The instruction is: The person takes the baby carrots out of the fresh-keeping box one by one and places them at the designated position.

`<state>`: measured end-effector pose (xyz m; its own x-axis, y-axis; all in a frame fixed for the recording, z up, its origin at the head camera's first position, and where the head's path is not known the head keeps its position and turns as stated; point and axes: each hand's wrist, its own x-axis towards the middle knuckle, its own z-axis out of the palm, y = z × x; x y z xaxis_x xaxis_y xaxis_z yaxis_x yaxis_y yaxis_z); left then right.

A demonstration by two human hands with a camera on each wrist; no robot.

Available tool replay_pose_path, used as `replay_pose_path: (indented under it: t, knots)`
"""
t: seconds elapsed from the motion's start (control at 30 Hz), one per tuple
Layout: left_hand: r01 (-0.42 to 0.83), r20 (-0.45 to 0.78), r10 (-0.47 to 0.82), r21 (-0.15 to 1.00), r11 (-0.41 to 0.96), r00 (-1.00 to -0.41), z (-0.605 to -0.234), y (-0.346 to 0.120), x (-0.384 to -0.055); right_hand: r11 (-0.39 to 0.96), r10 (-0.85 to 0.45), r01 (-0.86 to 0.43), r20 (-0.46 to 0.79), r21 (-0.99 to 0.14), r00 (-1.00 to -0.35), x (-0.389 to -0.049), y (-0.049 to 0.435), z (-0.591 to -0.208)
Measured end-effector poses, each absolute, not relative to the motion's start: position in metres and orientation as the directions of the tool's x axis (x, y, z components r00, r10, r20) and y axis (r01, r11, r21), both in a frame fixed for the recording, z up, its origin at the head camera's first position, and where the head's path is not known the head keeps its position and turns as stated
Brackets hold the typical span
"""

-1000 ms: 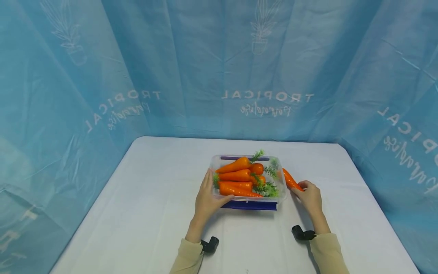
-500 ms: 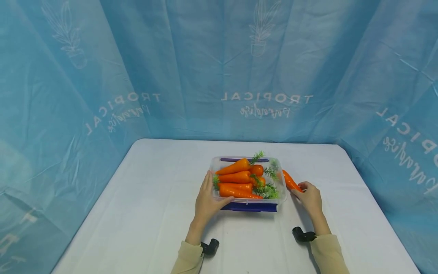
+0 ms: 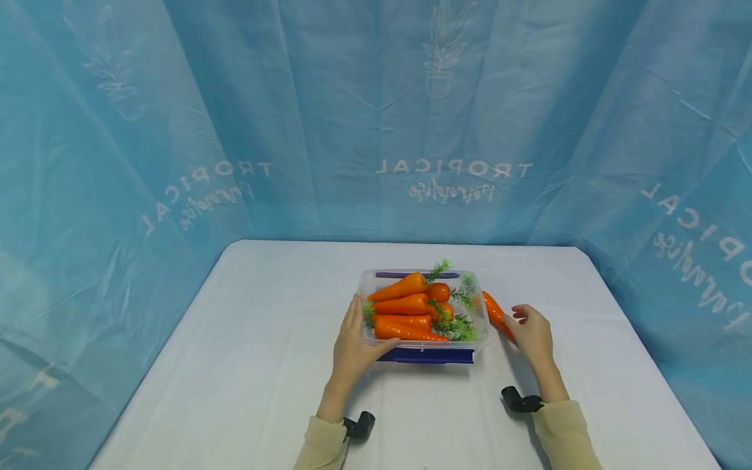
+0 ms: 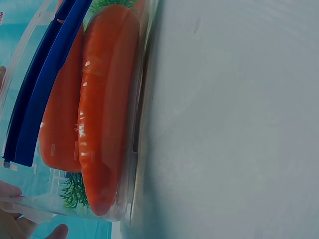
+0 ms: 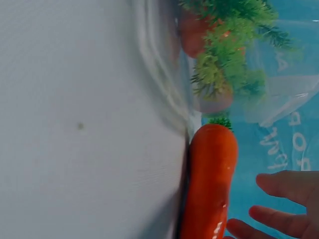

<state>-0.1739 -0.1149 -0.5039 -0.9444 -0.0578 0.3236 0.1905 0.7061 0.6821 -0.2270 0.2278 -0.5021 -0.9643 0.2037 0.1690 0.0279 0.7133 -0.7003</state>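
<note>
A clear plastic storage box (image 3: 484, 329) with a blue clip latch (image 3: 425, 356) stands mid-table, heaped with several orange carrots (image 3: 405, 305) with green tops. My left hand (image 3: 351, 346) rests at its front left corner, fingers straight along the side and thumb on the front rim. Outside the box, a single carrot (image 3: 495, 314) lies against the right side, thick end away from me. Over its near end is my right hand (image 3: 533, 336); in the right wrist view its spread fingers (image 5: 284, 184) stand off the loose carrot (image 5: 209, 184), holding nothing.
A white cloth covers the table (image 3: 264, 339). Blue printed curtains (image 3: 329, 130) hang behind it and along both sides. Black cameras (image 3: 360, 425) are strapped to both wrists, next to the beige sleeves (image 3: 320, 444).
My right fingers, which pinched the near end of the loose carrot, have parted and lifted off it. My left hand and the box stay in place; the head view has shifted slightly.
</note>
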Motion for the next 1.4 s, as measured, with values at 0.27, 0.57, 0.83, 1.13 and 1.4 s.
replay_pose_path:
  t: [0.27, 0.57, 0.83, 1.13, 1.4]
  knots:
    - [0.169, 0.303, -0.067, 0.686, 0.707, -0.951, -0.503, -0.119, -0.17, 0.667, 0.22, -0.048, 0.259, -0.743, -0.94, -0.225, 0.211, -0.486]
    - [0.164, 0.291, -0.064, 0.692, 0.703, -0.955, -0.505, -0.12, -0.172, 0.643, 0.162, -0.181, 0.364, -0.744, -0.917, -0.226, 0.184, -0.461]
    - [0.184, 0.311, -0.056, 0.688, 0.702, -0.949, -0.505, -0.12, -0.176, 0.602, 0.078, -0.258, 0.377, -0.756, -0.923, -0.232, 0.163, -0.451]
    - [0.196, 0.312, -0.047, 0.702, 0.685, -0.949, -0.505, -0.117, -0.177, 0.575, 0.016, -0.266, 0.336, -0.774, -0.942, -0.234, 0.139, -0.448]
    - [0.191, 0.301, -0.043, 0.702, 0.686, -0.953, -0.503, -0.117, -0.176, 0.574, -0.055, -0.281, 0.306, -0.769, -0.951, -0.238, 0.117, -0.449]
